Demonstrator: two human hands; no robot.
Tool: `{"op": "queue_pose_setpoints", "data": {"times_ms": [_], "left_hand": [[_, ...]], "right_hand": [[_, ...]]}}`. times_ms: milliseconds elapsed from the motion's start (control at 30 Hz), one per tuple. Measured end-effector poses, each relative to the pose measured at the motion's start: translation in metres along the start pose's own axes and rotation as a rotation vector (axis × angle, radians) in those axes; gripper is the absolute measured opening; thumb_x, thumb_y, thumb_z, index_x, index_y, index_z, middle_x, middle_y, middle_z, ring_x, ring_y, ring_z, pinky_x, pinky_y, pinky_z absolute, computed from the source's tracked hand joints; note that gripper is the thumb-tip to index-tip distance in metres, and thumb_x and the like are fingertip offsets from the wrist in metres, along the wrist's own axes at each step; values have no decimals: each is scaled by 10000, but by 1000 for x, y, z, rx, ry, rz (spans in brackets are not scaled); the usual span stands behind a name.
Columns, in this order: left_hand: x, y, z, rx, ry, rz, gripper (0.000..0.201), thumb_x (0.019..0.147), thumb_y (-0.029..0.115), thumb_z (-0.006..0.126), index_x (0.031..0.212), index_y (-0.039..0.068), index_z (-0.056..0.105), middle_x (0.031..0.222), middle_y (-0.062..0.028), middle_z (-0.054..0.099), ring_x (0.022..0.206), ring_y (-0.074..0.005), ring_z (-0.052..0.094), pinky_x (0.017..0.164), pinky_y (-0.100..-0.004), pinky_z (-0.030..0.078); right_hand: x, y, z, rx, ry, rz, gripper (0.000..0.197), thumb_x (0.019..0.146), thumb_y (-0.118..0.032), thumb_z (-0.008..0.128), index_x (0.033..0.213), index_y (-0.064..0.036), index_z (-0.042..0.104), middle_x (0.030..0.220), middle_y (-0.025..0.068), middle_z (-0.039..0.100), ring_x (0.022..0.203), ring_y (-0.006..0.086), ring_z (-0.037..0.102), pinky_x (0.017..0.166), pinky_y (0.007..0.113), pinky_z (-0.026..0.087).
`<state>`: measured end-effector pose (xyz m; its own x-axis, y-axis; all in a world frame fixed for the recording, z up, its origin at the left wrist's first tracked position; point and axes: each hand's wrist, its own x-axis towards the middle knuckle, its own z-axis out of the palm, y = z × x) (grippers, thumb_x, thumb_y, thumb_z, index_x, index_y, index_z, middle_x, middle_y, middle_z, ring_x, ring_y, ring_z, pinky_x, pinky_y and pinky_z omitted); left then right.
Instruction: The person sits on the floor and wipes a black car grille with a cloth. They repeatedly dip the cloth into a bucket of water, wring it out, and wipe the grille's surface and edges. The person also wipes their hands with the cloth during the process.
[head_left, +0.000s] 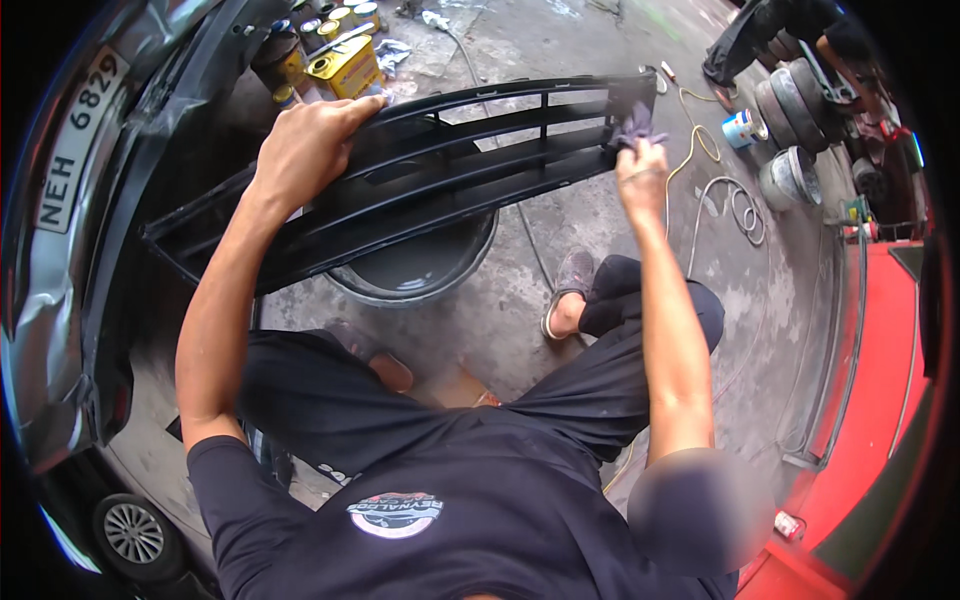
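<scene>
A long black slatted car grille [430, 203] is held at a slant in front of me, its right end higher than its left. My left hand [303, 148] is closed over its upper edge, left of the middle. At the far right end, my right hand [642, 175] pinches a crumpled greyish-purple rag [637, 127] against the black plastic. Under the grille stands a round dark bucket [415, 297] with greyish liquid in it, partly covered by the slats.
Paint cans and a yellow tin [345, 68] stand at the back left, beside a silver car's bumper [50, 290]. Hoses [745, 205] lie on the concrete at right, near a white-blue can [742, 130], a grey bucket [788, 178] and tyres. A red panel [880, 350] borders the right.
</scene>
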<state>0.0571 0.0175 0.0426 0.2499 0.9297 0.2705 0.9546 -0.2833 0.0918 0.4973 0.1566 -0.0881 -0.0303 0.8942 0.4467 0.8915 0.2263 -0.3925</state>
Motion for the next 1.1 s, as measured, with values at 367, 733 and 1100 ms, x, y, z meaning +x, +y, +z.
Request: {"op": "queue_pose_setpoints", "data": {"times_ms": [367,733,1100], "left_hand": [[-11,10,-6,14,40,71,627,788,-80,629,1338,204,730,1216,-72,774,951,-341,764,847,-454,625],[-24,12,-11,79,34,40,664,779,-83,688,1359,239,718,1291,-44,760,1027,-310,768,859,-433,641],[-20,2,-6,113,42,44,688,763,-93,666,1352,257,719,1254,-36,772,972,-316,774,847,-429,642]], "right_hand": [[-115,-144,3,288,-72,-624,289,781,-134,677,1047,-30,716,1109,175,675,1086,356,636,949,501,490],[-46,-1,20,-90,51,-185,222,873,-77,669,1077,-28,743,1150,204,669,1044,407,646,901,519,550],[-45,-3,18,-135,-36,-229,270,833,-112,705,1093,-109,779,1138,216,623,1024,407,661,857,520,581]]}}
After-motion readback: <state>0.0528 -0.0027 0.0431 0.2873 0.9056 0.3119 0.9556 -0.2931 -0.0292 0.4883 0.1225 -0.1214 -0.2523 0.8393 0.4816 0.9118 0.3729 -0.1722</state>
